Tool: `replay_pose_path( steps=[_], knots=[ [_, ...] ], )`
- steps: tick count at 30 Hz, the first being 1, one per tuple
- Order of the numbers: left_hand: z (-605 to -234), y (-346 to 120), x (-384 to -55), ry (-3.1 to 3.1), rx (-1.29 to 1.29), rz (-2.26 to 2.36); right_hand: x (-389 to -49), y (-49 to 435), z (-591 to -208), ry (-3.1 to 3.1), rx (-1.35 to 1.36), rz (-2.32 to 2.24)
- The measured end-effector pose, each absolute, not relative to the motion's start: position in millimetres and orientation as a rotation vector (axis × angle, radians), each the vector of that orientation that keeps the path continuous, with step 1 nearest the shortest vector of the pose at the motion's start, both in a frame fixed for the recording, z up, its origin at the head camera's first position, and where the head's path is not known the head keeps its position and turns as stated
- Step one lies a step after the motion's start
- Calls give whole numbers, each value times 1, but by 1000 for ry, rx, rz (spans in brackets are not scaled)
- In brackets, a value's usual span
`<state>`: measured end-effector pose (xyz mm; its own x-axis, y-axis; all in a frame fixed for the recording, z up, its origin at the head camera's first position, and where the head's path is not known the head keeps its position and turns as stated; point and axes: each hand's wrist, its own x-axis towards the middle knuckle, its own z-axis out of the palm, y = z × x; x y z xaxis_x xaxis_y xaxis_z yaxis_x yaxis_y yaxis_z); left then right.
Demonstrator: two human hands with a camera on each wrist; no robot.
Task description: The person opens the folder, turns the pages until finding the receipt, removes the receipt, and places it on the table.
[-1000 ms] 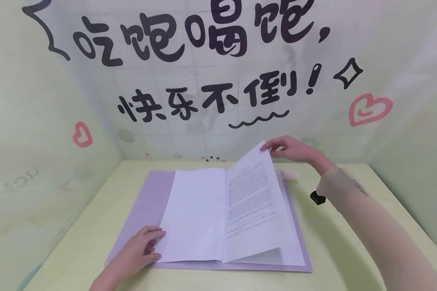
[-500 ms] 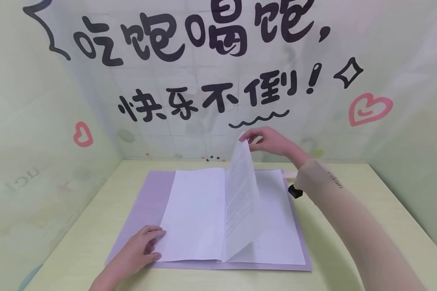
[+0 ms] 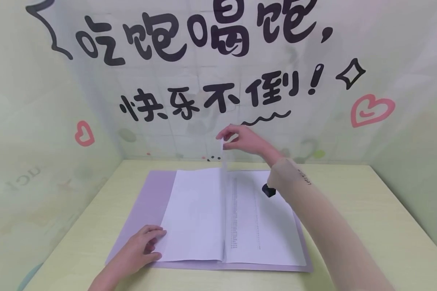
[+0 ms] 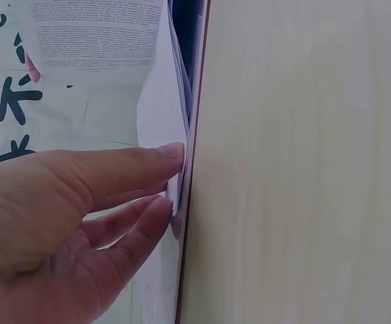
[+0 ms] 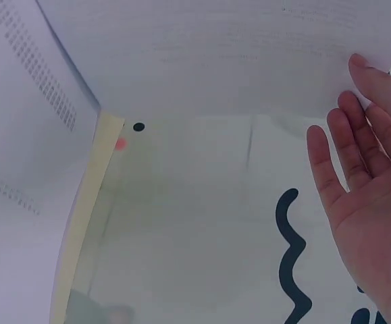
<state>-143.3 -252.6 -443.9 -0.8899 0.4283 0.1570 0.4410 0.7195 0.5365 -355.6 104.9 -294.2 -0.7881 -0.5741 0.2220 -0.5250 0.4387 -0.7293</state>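
Observation:
A purple folder (image 3: 154, 194) lies spread on the table with white pages in it. My right hand (image 3: 240, 139) pinches the top corner of one page (image 3: 223, 155) between thumb and fingers, and that page stands nearly edge-on above the middle fold. In the right wrist view the raised page (image 5: 215, 61) shows faint print. Under it, the right-hand page (image 3: 273, 226) carries columns of small print. My left hand (image 3: 140, 246) rests its fingertips on the lower left edge of the blank left page (image 3: 193, 214). The left wrist view has thumb and fingertips touching the page edges (image 4: 161, 115).
The pale wooden table (image 3: 80, 242) meets a printed wall covering (image 3: 189, 141) behind the folder, with large dark characters and pink hearts. A small black object (image 3: 268, 190) sits at my right sleeve cuff (image 3: 282, 178).
My right hand has swung the page leftward from the right side to nearly upright over the fold, uncovering the printed page beneath. The left hand has stayed in place.

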Motion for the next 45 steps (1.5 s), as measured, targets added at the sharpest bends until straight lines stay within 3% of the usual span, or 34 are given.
replay_pose_path(
  steps=[17,45],
  knots=[
    [-445,-255,-145,-2863,-743,-862,-358,40,-324,2490,-1042,-1432],
    [-454,-262,-150,-2711,-792,-651,-355,-22,-415,2645,-1086,-953]
  ],
)
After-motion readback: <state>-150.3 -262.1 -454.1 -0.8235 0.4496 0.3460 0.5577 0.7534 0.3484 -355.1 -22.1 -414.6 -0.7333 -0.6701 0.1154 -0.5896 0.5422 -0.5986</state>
